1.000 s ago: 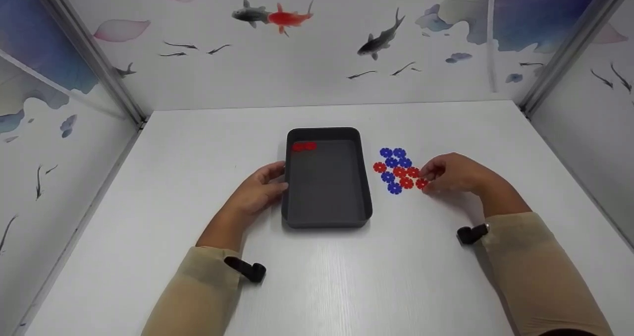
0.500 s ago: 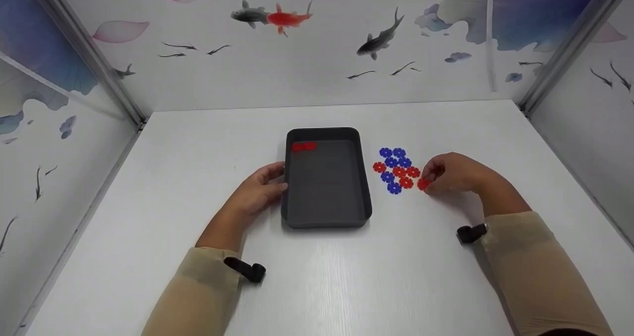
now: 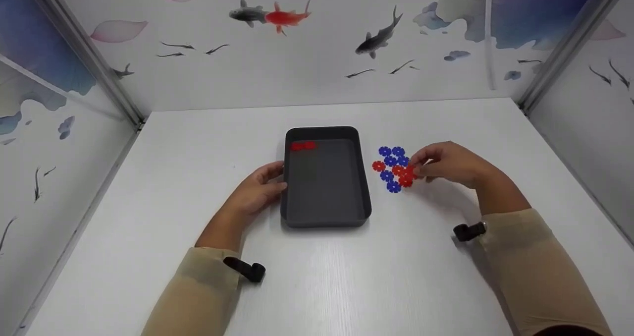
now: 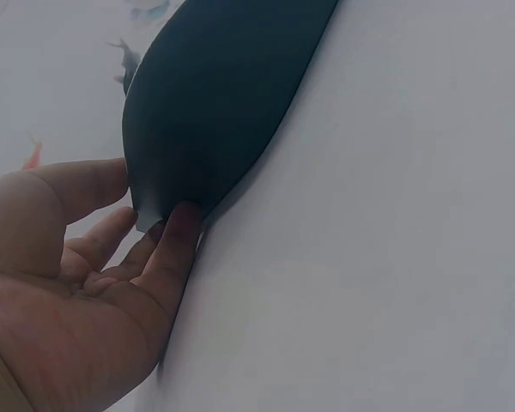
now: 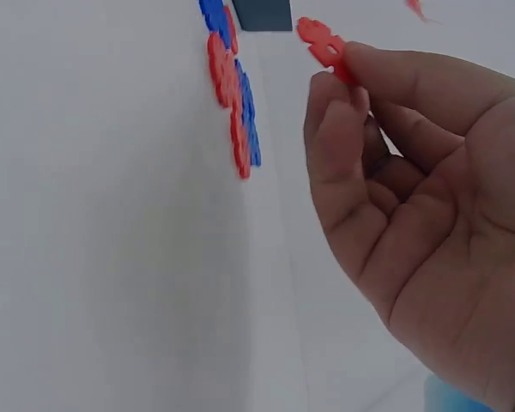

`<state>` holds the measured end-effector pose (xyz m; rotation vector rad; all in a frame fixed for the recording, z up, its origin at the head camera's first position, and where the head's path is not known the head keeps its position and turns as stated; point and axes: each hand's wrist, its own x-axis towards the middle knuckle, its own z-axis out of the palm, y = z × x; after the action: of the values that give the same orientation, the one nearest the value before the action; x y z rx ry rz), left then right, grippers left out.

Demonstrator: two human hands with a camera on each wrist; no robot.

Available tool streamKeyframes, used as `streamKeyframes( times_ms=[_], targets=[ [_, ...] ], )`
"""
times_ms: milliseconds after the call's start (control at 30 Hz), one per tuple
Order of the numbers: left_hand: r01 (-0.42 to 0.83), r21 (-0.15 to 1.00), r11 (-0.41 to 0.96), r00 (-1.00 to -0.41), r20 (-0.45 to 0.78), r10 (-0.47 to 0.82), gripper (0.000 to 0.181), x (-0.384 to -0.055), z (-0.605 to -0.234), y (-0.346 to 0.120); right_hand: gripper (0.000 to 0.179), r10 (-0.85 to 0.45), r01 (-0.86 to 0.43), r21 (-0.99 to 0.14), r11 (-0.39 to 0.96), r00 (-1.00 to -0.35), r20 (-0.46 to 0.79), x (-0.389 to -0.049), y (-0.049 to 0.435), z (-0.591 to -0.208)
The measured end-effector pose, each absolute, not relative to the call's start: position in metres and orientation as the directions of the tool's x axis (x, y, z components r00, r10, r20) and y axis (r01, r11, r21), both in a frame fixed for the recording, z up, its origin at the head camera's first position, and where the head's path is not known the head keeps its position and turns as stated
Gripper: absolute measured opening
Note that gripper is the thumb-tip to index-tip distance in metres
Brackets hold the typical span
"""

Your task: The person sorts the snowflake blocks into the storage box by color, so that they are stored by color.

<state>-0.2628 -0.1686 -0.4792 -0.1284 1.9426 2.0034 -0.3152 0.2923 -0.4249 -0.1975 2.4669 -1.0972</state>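
A dark grey rectangular tray (image 3: pixel 325 217) stands on the white table, with two red flower-shaped discs (image 3: pixel 303 145) in its far left corner. My left hand (image 3: pixel 253 190) touches the tray's left outer wall with thumb and fingertips. In the left wrist view these digits lie along the dark wall. Between thumb and forefinger my right hand (image 3: pixel 450 165) pinches a red flower-shaped disc (image 5: pixel 324 41), raised above the table in the right wrist view. Just left of that hand lies a loose cluster of blue discs (image 3: pixel 387 176) and red discs (image 3: pixel 379 166), partly hidden by its fingers.
White panels printed with fish (image 3: pixel 375 38) enclose the table (image 3: pixel 208 142) at the back and both sides. Grey metal posts (image 3: pixel 569 46) stand at the back corners. A small black camera (image 3: pixel 469 232) is on the right sleeve, another black camera (image 3: pixel 246 270) on the left.
My right hand has picked up the rightmost red disc and moved left and slightly away from me, over the cluster's right side. The left hand and tray stay put.
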Motion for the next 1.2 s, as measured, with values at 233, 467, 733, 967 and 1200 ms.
streamKeyframes(
  times_ms=[233,467,733,967,1200],
  targets=[
    [-0.302,0.953,0.008,-0.936,-0.298,0.188,0.061,-0.263,-0.479,-0.169,0.028,-0.275,0.046,-0.887,0.459,-0.942,-0.191,-0.313,0.239,-0.405],
    [-0.313,0.95,0.008,-0.935,-0.31,0.172,0.062,-0.263,-0.479,-0.168,0.022,-0.277,0.047,-0.959,0.28,-0.953,-0.127,-0.322,0.175,-0.392],
    [-0.312,0.95,0.002,-0.935,-0.308,0.177,0.064,-0.262,-0.478,-0.167,0.021,-0.247,0.104,-0.984,0.143,-0.959,-0.137,-0.343,0.123,-0.389],
    [-0.308,0.952,-0.001,-0.937,-0.303,0.175,0.063,-0.263,-0.478,-0.168,0.02,-0.237,0.162,-0.985,-0.056,-0.961,-0.144,-0.367,0.091,-0.401],
    [-0.308,0.951,0.016,-0.936,-0.305,0.177,0.063,-0.263,-0.478,-0.167,0.025,-0.143,0.225,-0.973,-0.056,-0.966,-0.215,-0.386,0.074,-0.422]
  ],
)
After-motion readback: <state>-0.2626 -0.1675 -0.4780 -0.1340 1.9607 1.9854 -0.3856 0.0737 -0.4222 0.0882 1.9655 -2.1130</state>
